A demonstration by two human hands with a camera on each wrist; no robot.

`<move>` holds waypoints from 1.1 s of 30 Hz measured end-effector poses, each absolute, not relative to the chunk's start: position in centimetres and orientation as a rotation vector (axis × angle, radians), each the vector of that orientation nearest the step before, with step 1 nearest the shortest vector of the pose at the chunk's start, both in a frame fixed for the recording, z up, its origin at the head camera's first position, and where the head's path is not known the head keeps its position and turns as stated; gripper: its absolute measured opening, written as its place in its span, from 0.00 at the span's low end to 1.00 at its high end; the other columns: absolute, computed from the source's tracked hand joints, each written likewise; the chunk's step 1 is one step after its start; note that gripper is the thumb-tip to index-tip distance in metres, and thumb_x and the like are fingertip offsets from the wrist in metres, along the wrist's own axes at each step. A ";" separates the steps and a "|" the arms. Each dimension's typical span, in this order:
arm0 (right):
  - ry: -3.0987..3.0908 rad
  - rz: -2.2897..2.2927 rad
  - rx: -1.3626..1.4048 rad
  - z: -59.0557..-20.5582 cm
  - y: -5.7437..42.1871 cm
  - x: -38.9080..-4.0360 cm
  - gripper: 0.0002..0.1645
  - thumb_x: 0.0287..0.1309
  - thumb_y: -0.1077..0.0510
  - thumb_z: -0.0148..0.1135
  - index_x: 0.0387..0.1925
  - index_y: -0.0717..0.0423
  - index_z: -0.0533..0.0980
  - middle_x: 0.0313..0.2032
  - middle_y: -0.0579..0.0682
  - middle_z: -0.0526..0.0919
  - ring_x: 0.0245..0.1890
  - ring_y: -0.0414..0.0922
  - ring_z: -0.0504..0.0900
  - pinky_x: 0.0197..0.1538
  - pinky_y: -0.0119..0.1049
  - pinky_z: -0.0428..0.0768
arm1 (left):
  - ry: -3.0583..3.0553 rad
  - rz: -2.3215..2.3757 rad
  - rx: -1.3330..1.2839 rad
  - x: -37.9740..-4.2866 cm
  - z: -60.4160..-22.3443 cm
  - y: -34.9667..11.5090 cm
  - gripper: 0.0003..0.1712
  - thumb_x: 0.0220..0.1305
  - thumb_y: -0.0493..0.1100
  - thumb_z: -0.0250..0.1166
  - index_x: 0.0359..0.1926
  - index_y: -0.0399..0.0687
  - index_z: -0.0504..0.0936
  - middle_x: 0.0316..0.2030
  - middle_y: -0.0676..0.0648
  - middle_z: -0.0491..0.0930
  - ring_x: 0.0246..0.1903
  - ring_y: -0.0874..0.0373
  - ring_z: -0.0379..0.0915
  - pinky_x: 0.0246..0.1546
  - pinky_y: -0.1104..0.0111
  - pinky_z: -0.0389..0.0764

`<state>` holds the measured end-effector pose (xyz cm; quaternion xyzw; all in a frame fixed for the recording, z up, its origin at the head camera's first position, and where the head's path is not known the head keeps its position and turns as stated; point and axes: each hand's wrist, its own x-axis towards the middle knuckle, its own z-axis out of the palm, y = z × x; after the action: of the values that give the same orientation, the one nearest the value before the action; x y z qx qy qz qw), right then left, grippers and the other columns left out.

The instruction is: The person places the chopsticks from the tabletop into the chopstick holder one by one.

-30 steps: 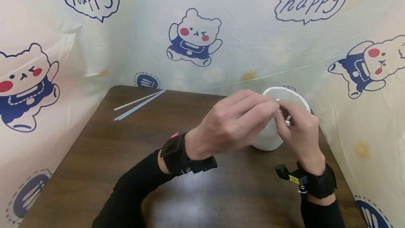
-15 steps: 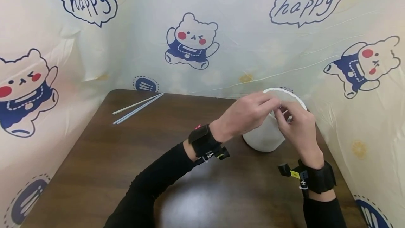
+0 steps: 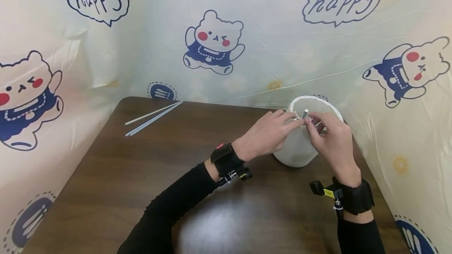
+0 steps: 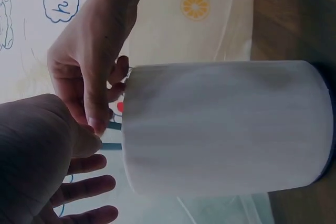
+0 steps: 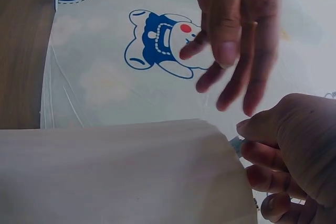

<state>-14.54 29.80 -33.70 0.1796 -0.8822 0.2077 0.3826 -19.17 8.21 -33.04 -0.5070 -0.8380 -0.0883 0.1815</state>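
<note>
A white cylinder (image 3: pixel 297 150) with a pale rim stands upright at the table's right side, and both hands are at its top. My right hand (image 3: pixel 332 136) pinches a narrow grey-blue strip (image 3: pixel 305 113) between thumb and forefinger at the rim; in the right wrist view part of the strip (image 5: pixel 237 144) shows beside the thumb. Fingers of my left hand (image 3: pixel 266 134) are spread and close to the right fingertips; the right wrist view shows this left hand (image 5: pixel 236 30) holding nothing. Two dark strips (image 4: pixel 111 146) show by the cylinder's top in the left wrist view.
Two blue sticks (image 3: pixel 154 118) and one whitish stick (image 3: pixel 150 114) lie at the back left of the dark wooden table (image 3: pixel 141 160). A printed curtain (image 3: pixel 261 50) encloses the table's back and sides.
My left hand first moves right and lower, closer to the cylinder, then its fingers spread apart. The strip's end now shows above the right fingertips. My right hand stays nearly in place.
</note>
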 end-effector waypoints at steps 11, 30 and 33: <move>-2.128 0.645 0.484 -32.9 28.3 -12.5 0.10 0.59 0.67 0.73 0.42 0.67 0.86 0.29 0.61 0.85 0.28 0.47 0.73 0.37 0.20 0.66 | -2.573 -0.379 -1.230 -21.5 -37.9 1.3 0.23 0.65 0.31 0.66 0.62 0.44 0.84 0.53 0.44 0.88 0.53 0.49 0.83 0.54 0.61 0.85; -2.088 0.675 0.655 -33.1 26.4 -11.1 0.32 0.76 0.39 0.60 0.39 0.67 0.86 0.27 0.56 0.83 0.28 0.41 0.72 0.28 0.25 0.66 | -3.059 -0.374 -0.018 -25.9 -45.9 -28.3 0.08 0.67 0.32 0.62 0.36 0.25 0.81 0.32 0.29 0.82 0.32 0.33 0.80 0.27 0.41 0.80; -2.089 0.675 0.661 -33.1 26.3 -11.2 0.33 0.76 0.39 0.59 0.39 0.67 0.86 0.26 0.56 0.83 0.28 0.41 0.71 0.27 0.26 0.66 | -3.062 -0.428 -0.024 -25.3 -46.8 -29.8 0.11 0.69 0.34 0.65 0.38 0.24 0.82 0.30 0.30 0.81 0.29 0.36 0.78 0.25 0.44 0.79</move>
<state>-11.19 26.27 -33.12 0.2626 -0.8302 0.2685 0.4120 -25.29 -29.77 -46.76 -0.0078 -0.9900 -0.1385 0.0249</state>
